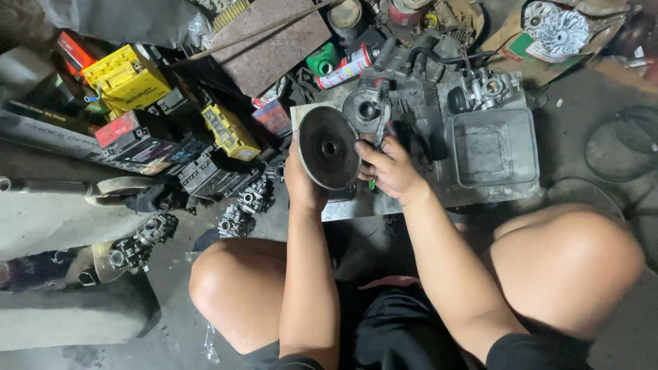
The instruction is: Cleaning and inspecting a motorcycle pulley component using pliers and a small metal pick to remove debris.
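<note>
My left hand (302, 183) holds a dark round metal disc (327, 147) with a centre hole, tilted on edge above the floor. My right hand (391, 168) touches the disc's right rim with its fingertips and also grips a slim tool with a green handle (374, 159). Just behind the disc lies a grey engine casing (439, 103) with a round hub (366, 109) and a carburettor (483, 85) on top. Both of my bare knees frame the lower part of the view.
Yellow and black battery boxes (127, 75) and small engine parts (247, 199) are piled at the left. Spray cans (346, 68) stand behind the casing. A square grey metal tray (522, 154) is at the right. Concrete floor lies further right.
</note>
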